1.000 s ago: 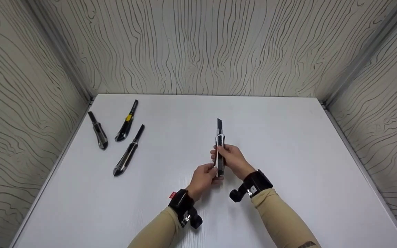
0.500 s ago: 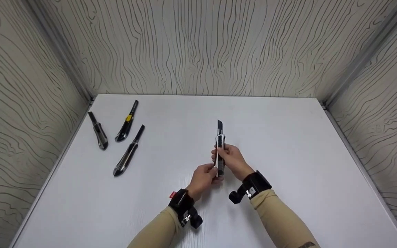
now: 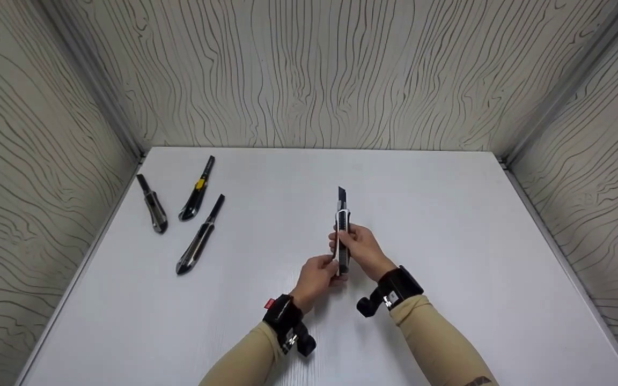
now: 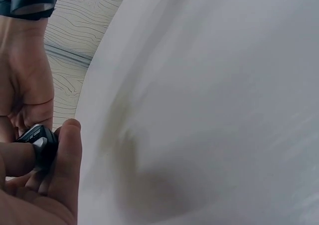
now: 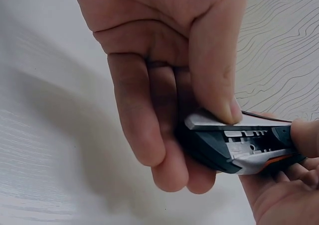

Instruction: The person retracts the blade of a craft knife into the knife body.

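Note:
A black and silver utility knife [image 3: 343, 216] is held over the middle of the table, its dark blade extended and pointing away from me. My right hand [image 3: 365, 247] grips it around the handle, thumb on the front face. At the butt end my left hand [image 3: 317, 276] pinches it between thumb and fingers. The right wrist view shows the knife's handle [image 5: 249, 148] close up, with a slotted silver channel and a thin orange line. Only its dark end piece [image 4: 42, 143] shows between my fingers in the left wrist view.
Three more utility knives lie on the left of the white table [image 3: 448, 214]: a grey one [image 3: 154, 206], one with a yellow slider [image 3: 196, 195] and a longer dark one [image 3: 199, 241]. Wood-patterned walls [image 3: 309, 75] enclose the back and sides.
Over the last second my right thumb and the blade tip have shifted very slightly toward me. Both hands otherwise keep their hold, and the other knives stay in place.

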The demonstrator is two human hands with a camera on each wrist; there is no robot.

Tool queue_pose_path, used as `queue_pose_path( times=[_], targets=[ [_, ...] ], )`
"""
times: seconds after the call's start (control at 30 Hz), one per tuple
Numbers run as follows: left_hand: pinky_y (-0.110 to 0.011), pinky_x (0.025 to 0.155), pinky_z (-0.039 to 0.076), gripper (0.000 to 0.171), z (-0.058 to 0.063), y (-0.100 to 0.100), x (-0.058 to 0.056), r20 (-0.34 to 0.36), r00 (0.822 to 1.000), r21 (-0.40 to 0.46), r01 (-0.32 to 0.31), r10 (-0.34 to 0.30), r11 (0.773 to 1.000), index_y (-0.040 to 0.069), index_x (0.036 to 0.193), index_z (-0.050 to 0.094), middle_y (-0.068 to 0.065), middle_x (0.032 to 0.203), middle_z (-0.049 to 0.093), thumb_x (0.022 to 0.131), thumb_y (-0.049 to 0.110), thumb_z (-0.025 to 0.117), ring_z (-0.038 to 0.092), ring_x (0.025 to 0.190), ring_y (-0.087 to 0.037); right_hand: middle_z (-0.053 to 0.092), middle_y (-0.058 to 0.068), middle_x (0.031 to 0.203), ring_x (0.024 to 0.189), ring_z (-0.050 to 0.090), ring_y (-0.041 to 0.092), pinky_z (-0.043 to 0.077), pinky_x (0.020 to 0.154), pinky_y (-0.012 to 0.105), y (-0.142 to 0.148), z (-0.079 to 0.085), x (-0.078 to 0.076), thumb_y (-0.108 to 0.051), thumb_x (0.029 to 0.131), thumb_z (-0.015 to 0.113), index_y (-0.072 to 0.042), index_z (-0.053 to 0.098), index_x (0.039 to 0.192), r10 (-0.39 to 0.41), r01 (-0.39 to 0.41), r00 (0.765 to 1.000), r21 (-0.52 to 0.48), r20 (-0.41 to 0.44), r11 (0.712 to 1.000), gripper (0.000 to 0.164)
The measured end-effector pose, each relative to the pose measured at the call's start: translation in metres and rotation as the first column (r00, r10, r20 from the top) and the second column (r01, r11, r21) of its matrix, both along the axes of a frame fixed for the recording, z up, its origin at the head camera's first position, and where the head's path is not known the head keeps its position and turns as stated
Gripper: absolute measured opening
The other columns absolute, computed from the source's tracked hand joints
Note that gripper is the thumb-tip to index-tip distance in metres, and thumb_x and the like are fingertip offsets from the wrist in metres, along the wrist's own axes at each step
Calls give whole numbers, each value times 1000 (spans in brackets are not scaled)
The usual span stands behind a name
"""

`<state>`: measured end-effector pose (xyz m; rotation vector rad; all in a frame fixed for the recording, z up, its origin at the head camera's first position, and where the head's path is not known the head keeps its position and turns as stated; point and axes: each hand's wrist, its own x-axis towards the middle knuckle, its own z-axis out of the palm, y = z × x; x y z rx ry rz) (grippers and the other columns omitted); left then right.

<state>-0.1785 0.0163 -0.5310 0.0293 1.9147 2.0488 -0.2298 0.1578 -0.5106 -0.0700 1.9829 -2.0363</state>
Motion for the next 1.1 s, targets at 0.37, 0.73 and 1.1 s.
queue_pose_path(
  times=[0.37,0.73,1.1],
  targets=[
    [-41,81,60,24,1,1,-1,14,1000,-1,-18,18,1000,-10,107,63,-17,94,68,98,6,47,69,81,-19,65,19,112,90,66,9,54,83,22,0,0,0,-7,102,47,15,40,134,-6,5,1000,16,7,1000,40],
    [-45,83,59,26,0,0,-3,19,999,-16,-31,31,999,-11,112,62,-21,99,68,99,6,46,71,87,-27,62,22,120,97,65,13,53,88,24,1,2,1,-4,101,46,13,39,136,8,-7,1000,27,-2,1000,40],
    [-39,81,60,29,3,1,1,34,999,31,-39,38,999,-13,117,59,-22,101,67,99,6,46,70,82,-22,54,32,131,99,65,12,51,88,22,2,2,1,-3,100,47,14,38,137,33,-33,999,71,2,997,41]
  ],
)
